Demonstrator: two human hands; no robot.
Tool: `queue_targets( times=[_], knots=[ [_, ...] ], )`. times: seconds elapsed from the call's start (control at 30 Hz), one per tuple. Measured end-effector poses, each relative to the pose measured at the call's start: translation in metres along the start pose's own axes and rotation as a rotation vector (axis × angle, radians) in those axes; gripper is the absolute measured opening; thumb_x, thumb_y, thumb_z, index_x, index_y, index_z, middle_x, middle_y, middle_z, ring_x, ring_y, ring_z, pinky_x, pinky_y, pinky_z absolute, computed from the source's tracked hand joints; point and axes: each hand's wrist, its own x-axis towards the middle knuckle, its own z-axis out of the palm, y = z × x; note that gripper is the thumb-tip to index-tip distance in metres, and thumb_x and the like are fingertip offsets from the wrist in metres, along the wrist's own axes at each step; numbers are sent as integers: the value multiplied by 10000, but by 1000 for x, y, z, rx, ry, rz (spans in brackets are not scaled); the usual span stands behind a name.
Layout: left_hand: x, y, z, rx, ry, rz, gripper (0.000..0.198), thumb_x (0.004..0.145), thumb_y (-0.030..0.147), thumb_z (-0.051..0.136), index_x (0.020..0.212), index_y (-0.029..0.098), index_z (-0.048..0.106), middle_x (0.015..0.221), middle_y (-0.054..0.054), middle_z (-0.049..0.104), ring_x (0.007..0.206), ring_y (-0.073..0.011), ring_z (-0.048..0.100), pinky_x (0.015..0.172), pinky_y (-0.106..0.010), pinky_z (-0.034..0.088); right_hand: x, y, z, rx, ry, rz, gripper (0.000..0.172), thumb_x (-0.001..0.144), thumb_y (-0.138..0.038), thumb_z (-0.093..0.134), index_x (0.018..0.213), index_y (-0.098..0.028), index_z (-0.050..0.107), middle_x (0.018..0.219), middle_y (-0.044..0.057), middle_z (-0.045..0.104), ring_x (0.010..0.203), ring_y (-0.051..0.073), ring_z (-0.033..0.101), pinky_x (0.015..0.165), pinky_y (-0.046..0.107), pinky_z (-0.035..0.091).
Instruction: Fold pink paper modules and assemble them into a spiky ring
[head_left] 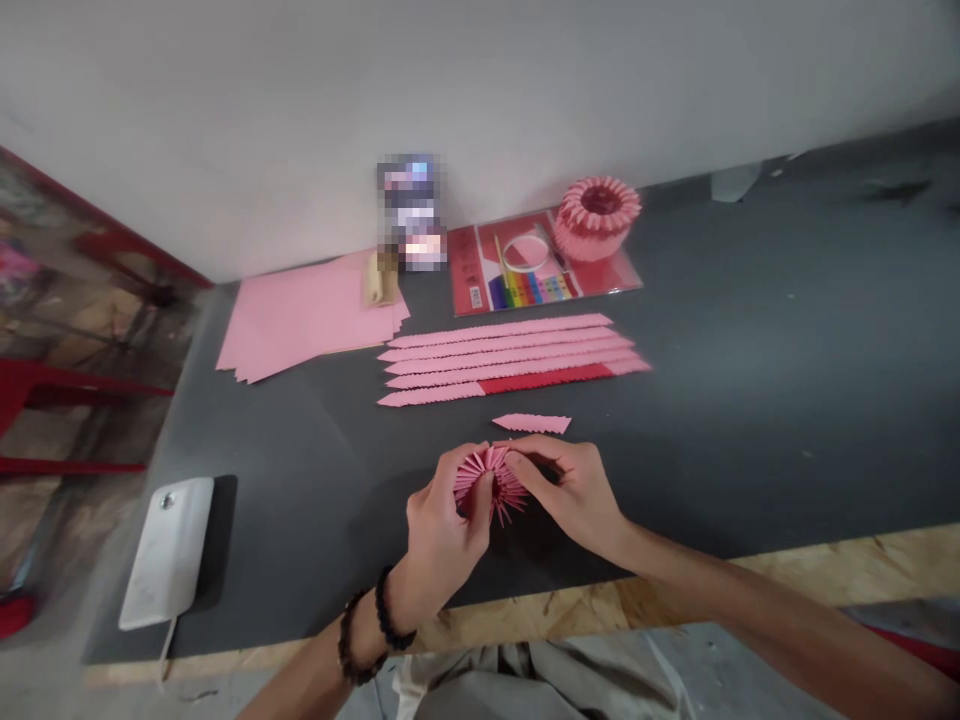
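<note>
Near the table's front edge, a pink ring of folded paper pieces (513, 490) is held between both hands. My left hand (450, 525) grips its left side, with the thumb over the middle. On the right, my right hand (574, 490) pinches the ring's upper right edge between thumb and fingers. Part of the ring is hidden by the fingers. Just beyond it lies a short pink zigzag-edged strip (532, 424). Farther back, several long pink zigzag-edged strips (510, 342) lie side by side, the nearest with a red section (547, 378).
Pink paper sheets (300, 315) lie at the back left, a small wrapped packet (380, 280) on their corner. A blurred-out upright object (412, 215) leans at the wall. A finished-looking pink paper pot (598, 225) stands on a red craft packet (472, 275). A white corded device (169, 550) sits front left.
</note>
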Motion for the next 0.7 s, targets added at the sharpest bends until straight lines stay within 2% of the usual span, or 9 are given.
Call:
queue_targets(
  times=[0.17, 0.37, 0.53, 0.7],
  knots=[
    [0, 2, 0, -87, -60, -21, 293, 997, 185, 559, 1287, 225, 585, 1214, -64, 775, 1023, -176, 780, 884, -237, 604, 3, 1, -1, 14, -38, 43, 198, 944, -400, 667, 956, -267, 812, 892, 5, 806, 769, 203, 740, 712, 310, 587],
    [5, 2, -4, -167, -119, -31, 489, 986, 188, 576, 1461, 212, 462, 1366, -92, 714, 1183, -188, 725, 1008, -278, 575, 12, -6, -8, -12, 0, 47, 156, 901, -346, 691, 925, -245, 808, 915, 8, 813, 820, 205, 752, 762, 305, 582],
    [6, -3, 0, -86, -54, 25, 426, 942, 147, 612, 1359, 229, 589, 1264, -60, 766, 1043, -178, 774, 919, -259, 612, 14, -5, -11, -41, -71, 52, 161, 908, -342, 681, 899, -233, 799, 901, 7, 811, 777, 180, 747, 721, 279, 578],
    [7, -5, 3, -62, 32, 136, 408, 903, 105, 646, 1289, 237, 663, 1232, -62, 770, 1099, -200, 752, 1000, -306, 593, 13, -2, -10, 12, -87, 56, 155, 904, -361, 704, 959, -236, 776, 919, 4, 804, 794, 169, 751, 727, 265, 587]
  ],
)
